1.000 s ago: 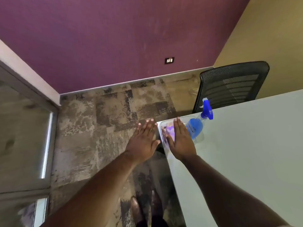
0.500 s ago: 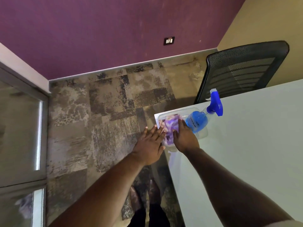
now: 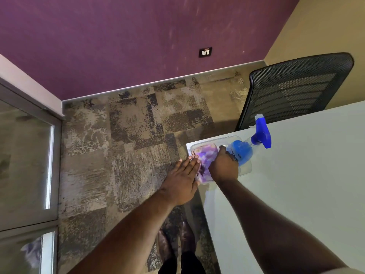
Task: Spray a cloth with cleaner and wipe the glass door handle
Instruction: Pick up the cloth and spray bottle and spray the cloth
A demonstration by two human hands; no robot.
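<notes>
At the corner of the white table stands a clear plastic tray. A purple patterned cloth lies in its left half. A spray bottle of blue liquid with a blue trigger head leans in its right half. My right hand is down in the tray, its fingers curled over the right side of the cloth, next to the bottle. My left hand is flat with straight fingers, and its fingertips touch the tray's left rim at the table corner. The fingertips of my right hand are hidden.
A glass door in a grey frame fills the left edge, with a pale vertical strip on it. A black mesh office chair stands behind the table. Patterned carpet lies between door and table. My shoes are below.
My right hand went from lying flat over the tray to curling its fingers on the cloth. My left hand moved right to the tray's rim. The view shifted slightly.
</notes>
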